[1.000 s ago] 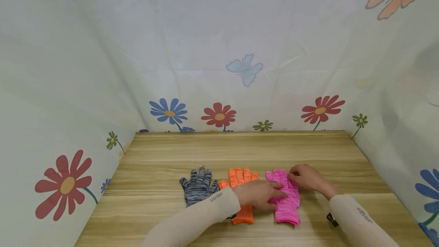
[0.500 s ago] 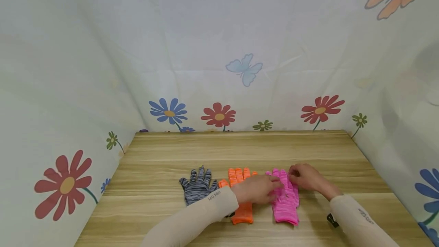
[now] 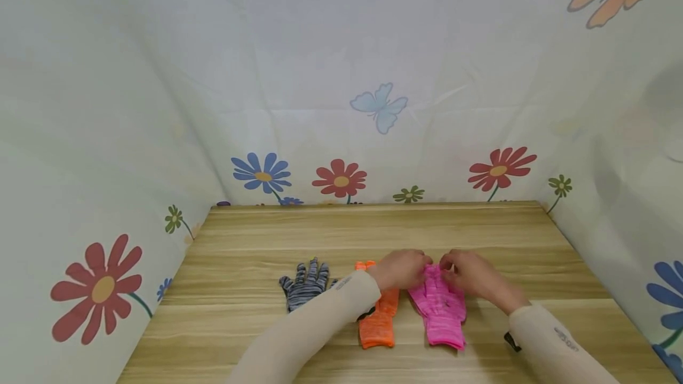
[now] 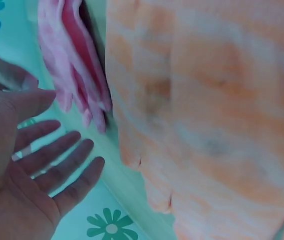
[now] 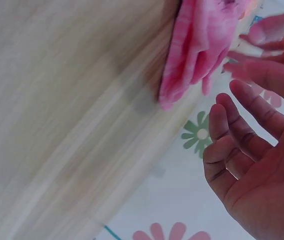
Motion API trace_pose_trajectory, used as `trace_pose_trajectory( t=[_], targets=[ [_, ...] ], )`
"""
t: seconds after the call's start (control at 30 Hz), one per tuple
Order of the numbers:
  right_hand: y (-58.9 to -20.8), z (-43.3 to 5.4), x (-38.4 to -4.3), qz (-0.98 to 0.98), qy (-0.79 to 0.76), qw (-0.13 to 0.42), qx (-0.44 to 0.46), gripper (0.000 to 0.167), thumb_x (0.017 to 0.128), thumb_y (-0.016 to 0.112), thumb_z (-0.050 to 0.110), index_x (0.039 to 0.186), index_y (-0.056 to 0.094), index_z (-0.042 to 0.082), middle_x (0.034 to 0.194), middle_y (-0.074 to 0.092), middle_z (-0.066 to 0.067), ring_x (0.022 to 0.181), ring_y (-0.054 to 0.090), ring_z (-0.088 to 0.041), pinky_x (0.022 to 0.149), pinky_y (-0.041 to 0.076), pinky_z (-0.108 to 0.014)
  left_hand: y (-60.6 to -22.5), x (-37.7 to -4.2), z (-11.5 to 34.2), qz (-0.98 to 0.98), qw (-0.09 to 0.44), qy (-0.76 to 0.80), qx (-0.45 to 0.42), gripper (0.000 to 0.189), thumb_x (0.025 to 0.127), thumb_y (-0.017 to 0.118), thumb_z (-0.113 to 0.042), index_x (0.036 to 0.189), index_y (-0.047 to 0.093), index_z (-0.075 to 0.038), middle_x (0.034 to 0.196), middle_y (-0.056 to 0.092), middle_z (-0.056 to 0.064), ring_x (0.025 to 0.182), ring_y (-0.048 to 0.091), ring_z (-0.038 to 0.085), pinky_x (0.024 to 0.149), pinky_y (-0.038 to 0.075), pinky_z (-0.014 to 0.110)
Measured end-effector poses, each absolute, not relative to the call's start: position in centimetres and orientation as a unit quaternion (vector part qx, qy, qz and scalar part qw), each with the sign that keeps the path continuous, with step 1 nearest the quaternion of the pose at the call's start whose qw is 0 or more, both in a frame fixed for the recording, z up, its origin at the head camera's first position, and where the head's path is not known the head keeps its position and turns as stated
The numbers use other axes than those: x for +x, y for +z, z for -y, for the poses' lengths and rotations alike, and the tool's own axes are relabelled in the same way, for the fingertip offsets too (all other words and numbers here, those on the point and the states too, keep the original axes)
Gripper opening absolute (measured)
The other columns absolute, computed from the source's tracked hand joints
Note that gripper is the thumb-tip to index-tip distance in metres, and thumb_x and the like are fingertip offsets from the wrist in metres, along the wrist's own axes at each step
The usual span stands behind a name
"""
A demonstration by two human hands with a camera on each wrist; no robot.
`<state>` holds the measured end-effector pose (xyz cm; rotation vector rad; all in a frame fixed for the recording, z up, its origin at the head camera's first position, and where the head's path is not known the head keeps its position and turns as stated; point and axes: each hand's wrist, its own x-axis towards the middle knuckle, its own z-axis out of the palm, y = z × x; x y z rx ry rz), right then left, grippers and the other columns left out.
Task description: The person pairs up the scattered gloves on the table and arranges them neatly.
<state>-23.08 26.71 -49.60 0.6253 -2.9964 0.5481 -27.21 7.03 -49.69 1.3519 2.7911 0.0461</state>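
Observation:
A pink knit glove [image 3: 445, 316] lies on the table, cuff toward me, its fingers bunched together in the right wrist view. At its fingertip end is my left hand [image 3: 404, 269]; in the left wrist view the fingers of the left hand [image 4: 36, 165] are spread and hold nothing. My right hand [image 3: 477, 277] is at the right side of the pink glove's fingers. The right wrist view has the right hand [image 5: 262, 165] with loosely bent fingers, apart from the glove [image 5: 194, 50]. An orange glove [image 3: 377, 320] lies under my left wrist, partly hidden.
A grey striped glove [image 3: 303, 288] lies left of the orange one, partly covered by my left sleeve [image 3: 315, 325]. The wooden table [image 3: 373, 227] ends at a white curtain [image 3: 320, 76] printed with flowers and butterflies, which surrounds it on three sides.
My left hand has moved from the middle of the pink glove up to its fingertips, close to my right hand. The pink glove's fingers are now drawn closer together. The right hand shifted slightly left.

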Motion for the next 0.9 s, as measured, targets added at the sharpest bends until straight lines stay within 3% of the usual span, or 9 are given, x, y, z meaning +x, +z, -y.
trace_pose_trajectory(
  t=[0.33, 0.77, 0.9],
  targets=[
    [-49.4, -25.8, -21.4, 0.967, 0.147, 0.027, 0.206, 0.016, 0.083, 0.076, 0.018, 0.097, 0.073, 0.011, 0.090, 0.066, 0.002, 0.078, 0.064, -0.014, 0.068, 0.054, -0.031, -49.7, -28.5, -8.1, -0.899, 0.071, 0.023, 0.432, 0.029, 0.096, 0.063, -0.025, 0.124, 0.068, -0.027, 0.123, 0.067, -0.011, 0.114, 0.063, 0.007, 0.094, 0.053, 0.026],
    [-49.9, -26.1, -20.7, 0.960, 0.151, 0.012, 0.236, 0.015, 0.079, 0.080, 0.018, 0.091, 0.073, 0.011, 0.082, 0.060, 0.003, 0.067, 0.047, -0.004, 0.059, 0.042, -0.021, -50.5, -28.6, -8.6, -0.896, 0.089, 0.011, 0.436, 0.029, 0.096, 0.063, -0.027, 0.125, 0.067, -0.028, 0.125, 0.065, -0.011, 0.117, 0.061, 0.007, 0.096, 0.052, 0.025],
    [-50.2, -26.2, -20.7, 0.957, 0.156, 0.019, 0.244, 0.013, 0.079, 0.079, 0.018, 0.088, 0.073, 0.011, 0.081, 0.060, 0.003, 0.067, 0.046, -0.003, 0.058, 0.042, -0.021, -50.6, -28.6, -8.6, -0.892, 0.078, 0.006, 0.446, 0.023, 0.097, 0.062, -0.027, 0.119, 0.070, -0.027, 0.116, 0.066, -0.009, 0.107, 0.062, 0.007, 0.090, 0.053, 0.023]
  ],
)
